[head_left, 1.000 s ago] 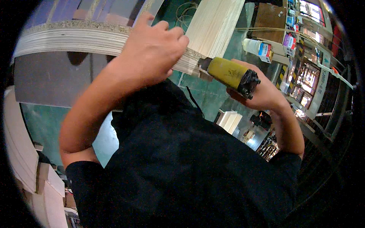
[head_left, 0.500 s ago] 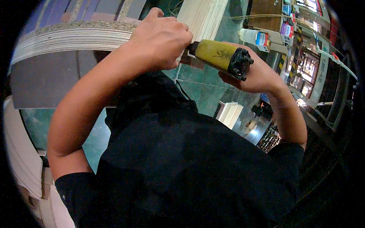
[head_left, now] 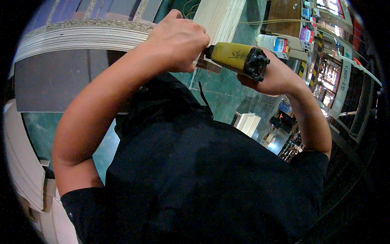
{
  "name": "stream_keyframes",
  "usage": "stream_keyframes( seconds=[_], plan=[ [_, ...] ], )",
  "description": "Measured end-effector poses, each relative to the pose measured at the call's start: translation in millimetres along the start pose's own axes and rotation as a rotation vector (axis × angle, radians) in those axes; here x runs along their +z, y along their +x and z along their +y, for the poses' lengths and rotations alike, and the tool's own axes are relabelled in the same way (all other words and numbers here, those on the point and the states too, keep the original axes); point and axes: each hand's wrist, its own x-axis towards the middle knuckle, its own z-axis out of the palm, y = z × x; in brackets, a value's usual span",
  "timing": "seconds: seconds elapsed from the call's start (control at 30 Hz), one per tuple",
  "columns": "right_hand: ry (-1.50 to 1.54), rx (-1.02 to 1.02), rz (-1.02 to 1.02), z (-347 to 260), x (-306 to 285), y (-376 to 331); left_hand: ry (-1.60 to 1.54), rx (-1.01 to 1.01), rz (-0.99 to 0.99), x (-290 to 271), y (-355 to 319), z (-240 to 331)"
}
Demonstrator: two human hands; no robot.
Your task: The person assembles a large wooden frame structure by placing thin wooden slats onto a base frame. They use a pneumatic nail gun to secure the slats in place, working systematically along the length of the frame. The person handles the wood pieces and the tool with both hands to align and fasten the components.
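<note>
A yellow power drill (head_left: 232, 55) with a black, knobbly back end points leftward, and my right hand (head_left: 273, 73) is wrapped around its grip, mostly behind the tool's body. My left hand (head_left: 180, 38) is closed right at the drill's black nose, its fingers curled down out of sight. Whatever those fingers pinch is hidden by the back of the hand. Just beyond and below the left hand are pale wooden boards (head_left: 217, 18), whose near end shows under the drill's front.
A stack of thin sheets (head_left: 81, 38) with a dark panel (head_left: 57, 81) lies at the left. White boxes and a tub (head_left: 267, 40) stand at the far right beside a brown board (head_left: 284, 16). A pale wood piece (head_left: 247, 123) sits lower on the green floor (head_left: 221, 95).
The whole view has shifted slightly, so the stack and boards sit a little further right. Both hands keep the same grip and the drill stays against the left hand.
</note>
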Motion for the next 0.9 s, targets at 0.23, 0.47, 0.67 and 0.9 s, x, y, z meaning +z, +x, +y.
stream_keyframes(
  seconds=[0.23,0.47,0.67,0.9],
  plan=[
    [-0.004,0.081,-0.08,-15.7,-13.6,7.3,0.015,-0.007,0.032,-6.4,1.4,-5.8],
    [0.012,0.137,-0.035,-17.8,-16.3,4.9,0.033,0.024,0.044,-12.2,3.1,-14.1],
    [0.435,-0.029,0.149,55.6,61.0,-48.6,-0.003,0.039,0.014,-26.0,2.3,-17.6],
    [1.389,0.431,0.507,166.0,301.8,-51.1,-0.087,0.038,0.026,-24.8,6.2,-23.3]
  ],
)
